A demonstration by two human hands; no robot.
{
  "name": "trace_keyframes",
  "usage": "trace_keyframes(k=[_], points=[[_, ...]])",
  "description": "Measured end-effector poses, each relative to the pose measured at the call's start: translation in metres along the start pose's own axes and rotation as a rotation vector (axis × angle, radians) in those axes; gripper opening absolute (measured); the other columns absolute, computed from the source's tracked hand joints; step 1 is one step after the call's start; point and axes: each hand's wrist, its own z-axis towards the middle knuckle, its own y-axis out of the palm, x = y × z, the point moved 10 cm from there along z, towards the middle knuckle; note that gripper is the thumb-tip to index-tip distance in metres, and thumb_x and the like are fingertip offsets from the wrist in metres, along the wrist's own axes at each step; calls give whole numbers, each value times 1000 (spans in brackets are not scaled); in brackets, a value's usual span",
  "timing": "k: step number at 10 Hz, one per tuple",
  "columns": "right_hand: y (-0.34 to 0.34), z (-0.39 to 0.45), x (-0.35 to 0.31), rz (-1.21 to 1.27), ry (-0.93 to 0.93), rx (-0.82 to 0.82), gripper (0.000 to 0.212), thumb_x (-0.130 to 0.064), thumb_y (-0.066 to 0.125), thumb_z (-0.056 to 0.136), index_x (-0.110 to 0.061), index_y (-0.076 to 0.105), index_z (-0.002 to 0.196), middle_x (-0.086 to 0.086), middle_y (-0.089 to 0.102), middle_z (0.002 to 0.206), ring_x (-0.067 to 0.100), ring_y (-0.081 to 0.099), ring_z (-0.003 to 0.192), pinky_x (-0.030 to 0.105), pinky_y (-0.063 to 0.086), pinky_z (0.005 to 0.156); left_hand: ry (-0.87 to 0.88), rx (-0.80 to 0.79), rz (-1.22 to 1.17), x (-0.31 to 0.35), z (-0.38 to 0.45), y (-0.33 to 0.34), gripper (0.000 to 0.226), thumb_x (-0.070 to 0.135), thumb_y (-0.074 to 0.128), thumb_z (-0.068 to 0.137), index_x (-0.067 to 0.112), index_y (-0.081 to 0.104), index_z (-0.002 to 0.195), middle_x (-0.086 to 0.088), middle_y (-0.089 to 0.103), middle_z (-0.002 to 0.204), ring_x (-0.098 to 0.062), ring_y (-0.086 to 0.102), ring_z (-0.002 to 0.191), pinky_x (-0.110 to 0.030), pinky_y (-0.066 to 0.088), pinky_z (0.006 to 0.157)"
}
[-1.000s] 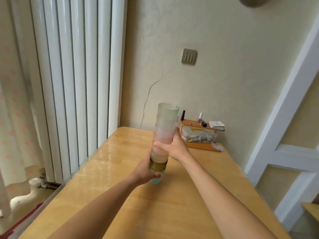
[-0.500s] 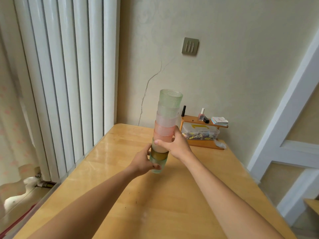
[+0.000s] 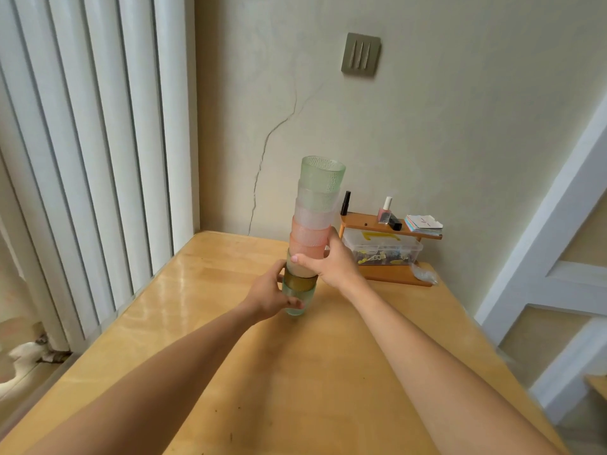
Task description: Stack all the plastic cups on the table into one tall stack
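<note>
While seemingly upright, both hands grip stack (image 3: 312,238).

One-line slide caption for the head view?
Both hands, left hand low and right hand higher, grip the cup stack on the table.

Tall pastel cup stack (image 3: 313,231), upright, slightly tilted

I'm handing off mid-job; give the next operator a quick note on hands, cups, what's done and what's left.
Left hand: gripping the bottom pale green cup.
Right hand: wrapped around the cup stack at mid-height, by the pink cups.
Stack stands upright on the wooden table; no loose cups in view.
Done: stacking looks complete.
Left: probably let go gently and check that it stands.
</note>
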Motion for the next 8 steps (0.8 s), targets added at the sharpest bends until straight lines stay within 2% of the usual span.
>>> trace_keyframes(k=[1,3,5,6,7,8], points=[[5,6,13,35,5,5,79,-49,89,65,-31,49,130,-10,67,124,17,66,111,40,58,93,13,-17,-5,-8,7,1,95,32,95,52,36,52,137,-7,68,120,-33,75,102,-49,63,92],[14,10,21,56,-15,2,76,-44,90,69,-28,48,131,-7,67,126,16,65,112,34,55,90,37,-48,-4,-15,12,5,93,14,96,69,31,47,147,-4,67,124,-29,80,94,-39,66,82],[16,6,27,76,4,18,74,-40,91,70,-26,49,129,-6,66,125,14,60,116,29,48,87,29,-40,32,-14,8,6,90,12,94,72,29,47,146,-2,67,120,-28,79,95,-27,61,74],[18,6,30,99,26,14,76,-41,91,69,-26,49,130,-6,66,126,14,59,118,30,50,90,6,-30,36,-17,11,9,89,10,92,73,27,46,146,-3,67,122,-30,78,98,-24,60,75],[21,4,32,101,65,-5,81,-42,91,66,-26,48,134,-6,65,128,16,59,123,34,51,97,-30,-16,112,-15,4,12,100,17,94,67,23,42,152,-8,68,134,-33,73,109,-41,60,94],[21,1,34,165,93,-53,99,-39,93,67,-26,36,147,-4,57,138,17,54,131,35,46,105,-71,17,192,-14,-3,12,128,22,99,64,13,21,165,-20,51,152,-38,59,132,-46,49,111]])
